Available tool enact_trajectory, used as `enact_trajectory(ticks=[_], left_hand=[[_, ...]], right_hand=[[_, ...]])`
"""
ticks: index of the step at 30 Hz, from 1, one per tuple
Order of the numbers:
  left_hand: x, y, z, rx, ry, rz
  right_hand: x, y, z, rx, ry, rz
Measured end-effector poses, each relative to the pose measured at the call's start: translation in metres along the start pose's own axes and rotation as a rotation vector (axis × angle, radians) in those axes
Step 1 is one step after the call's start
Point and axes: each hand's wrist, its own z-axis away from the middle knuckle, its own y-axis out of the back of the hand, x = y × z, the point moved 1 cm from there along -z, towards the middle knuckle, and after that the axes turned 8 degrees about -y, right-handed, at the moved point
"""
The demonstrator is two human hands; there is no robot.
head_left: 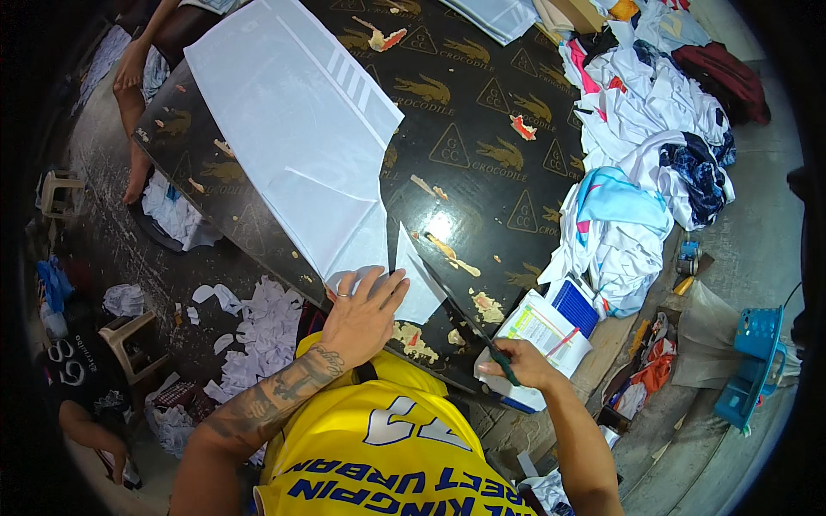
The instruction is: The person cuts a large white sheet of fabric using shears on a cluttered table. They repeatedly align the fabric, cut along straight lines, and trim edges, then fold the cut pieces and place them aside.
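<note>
A large white cloth panel (301,138) with pale stripes near one edge lies across the dark table. My left hand (366,310) rests flat on its near end, fingers spread, a ring on one finger. Just right of those fingertips is a small pointed white cloth piece (418,288), with a narrow gap between it and the panel's edge. My right hand (527,365) is closed round a long-bladed cutting tool (469,320) with a dark green handle. Its dark blade reaches forward along the pointed piece's right side. Whether it is a knife or shears I cannot tell.
The dark printed tabletop (482,112) has peeled patches. An open notebook (546,331) with a pen lies at its right corner, near piled white and blue garments (619,206). White scraps (267,331) cover the floor at left. Another person's leg (133,112) is beyond the left edge.
</note>
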Motion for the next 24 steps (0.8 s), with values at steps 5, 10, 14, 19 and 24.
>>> enact_trajectory(ticks=[5,10,14,19,24], left_hand=[[0.002,0.004,-0.001,0.04,0.008,0.053],[0.001,0.004,-0.003,0.067,0.025,0.051],[0.003,-0.002,-0.002,0.101,0.027,0.038],[-0.012,0.014,-0.012,0.212,0.08,0.233],[-0.108,0.059,-0.032,0.458,0.314,0.242]], right_hand=[[-0.031,-0.005,-0.04,0.017,0.025,-0.021],[-0.045,-0.008,-0.048,0.004,0.034,-0.085],[-0.043,-0.009,-0.053,-0.011,0.007,-0.063],[-0.048,-0.015,-0.037,0.048,-0.063,-0.21],[-0.058,-0.037,0.009,0.124,-0.043,-0.364]])
